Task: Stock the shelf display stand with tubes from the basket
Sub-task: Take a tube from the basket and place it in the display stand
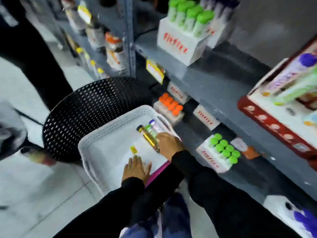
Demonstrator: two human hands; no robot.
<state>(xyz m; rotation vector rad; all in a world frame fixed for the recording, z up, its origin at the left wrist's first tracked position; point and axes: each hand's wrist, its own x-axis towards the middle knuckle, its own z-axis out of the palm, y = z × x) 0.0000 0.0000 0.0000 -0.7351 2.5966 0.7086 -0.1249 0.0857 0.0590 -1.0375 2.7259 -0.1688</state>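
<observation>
A white perforated basket (103,134) rests on a black mesh stool (82,114). Three tubes lie in it side by side: a yellow one with a black cap (147,137), a green-capped one (151,130) and a purple-capped one (155,126). My right hand (169,145) rests on their lower ends, its fingers curled over them; the blur hides whether it grips them. My left hand (137,168) lies flat and spread on the basket floor, just below a small yellow item (133,150). A white display stand with green-capped tubes (221,152) stands on the lower shelf to the right.
On the grey shelves sit further white stands: orange-capped tubes (170,105), green-capped tubes up top (187,26), purple-capped ones at bottom right (301,219). A red-edged product box (281,109) juts out at the right. Bottles line the left shelving (113,48). A dark-clothed person stands far left (34,57).
</observation>
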